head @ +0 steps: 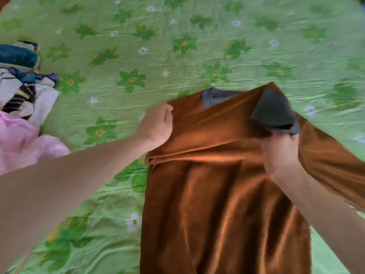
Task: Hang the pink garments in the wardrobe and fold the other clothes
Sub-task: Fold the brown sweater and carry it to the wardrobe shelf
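head view: brown garment (221,194) lies spread on the green floral bedsheet (118,56). left hand (157,126) has fingers curled, pinching its left shoulder edge. right hand (280,155) has fingers clamped on the dark grey cuff (273,111). pink garment (21,143) lies well left of the left fingers, beside a heap of mixed clothes (21,84).
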`<state>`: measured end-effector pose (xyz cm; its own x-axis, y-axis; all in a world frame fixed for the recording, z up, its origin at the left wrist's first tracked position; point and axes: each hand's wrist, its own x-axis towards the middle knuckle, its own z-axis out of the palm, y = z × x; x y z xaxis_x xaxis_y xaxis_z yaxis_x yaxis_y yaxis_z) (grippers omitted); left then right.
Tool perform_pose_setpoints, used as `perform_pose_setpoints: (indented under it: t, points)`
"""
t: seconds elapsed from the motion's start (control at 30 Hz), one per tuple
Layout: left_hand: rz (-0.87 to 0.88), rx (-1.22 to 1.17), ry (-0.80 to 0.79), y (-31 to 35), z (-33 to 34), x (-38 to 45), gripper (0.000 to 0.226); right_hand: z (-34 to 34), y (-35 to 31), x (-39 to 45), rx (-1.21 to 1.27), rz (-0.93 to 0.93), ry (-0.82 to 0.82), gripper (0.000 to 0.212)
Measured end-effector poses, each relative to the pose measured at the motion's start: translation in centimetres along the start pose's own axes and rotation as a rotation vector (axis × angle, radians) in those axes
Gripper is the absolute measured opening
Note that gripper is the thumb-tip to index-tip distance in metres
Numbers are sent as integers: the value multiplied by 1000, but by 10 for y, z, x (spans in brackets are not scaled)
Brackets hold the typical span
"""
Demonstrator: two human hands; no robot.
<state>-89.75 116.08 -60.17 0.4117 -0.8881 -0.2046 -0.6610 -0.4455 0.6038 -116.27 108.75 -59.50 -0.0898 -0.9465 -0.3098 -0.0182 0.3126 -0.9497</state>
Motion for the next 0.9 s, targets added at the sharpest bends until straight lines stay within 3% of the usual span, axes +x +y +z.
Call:
perform_pose_setpoints:
  t: [0.07,0.17,0.27,0.37,0.53,0.67,0.8,0.9]
  points:
    - [-6,195,-56,-19,7,9,44,-24,-1,30,74,15,112,35]
    - [-14,382,-157,-39,17,21,46,-49,21,63,204,203,241,18]
    - [-2,457,-164,-48,29,33,47,-67,55,85,48,316,282,38]
    - [70,506,-156,-50,42,45,53,-75,70,96,66,364,279,49]
    - [18,638,-196,-51,60,63,69,-82,77,109,90,415,361,42]
    - [115,606,-98,-54,57,74,44,-82,77,109,21,377,349,42]
    - [152,623,-194,-57,32,79,26,-85,72,104,28,300,335,42]
    - [182,760,-143,-62,8,88,14,-88,66,98,110,289,314,22]
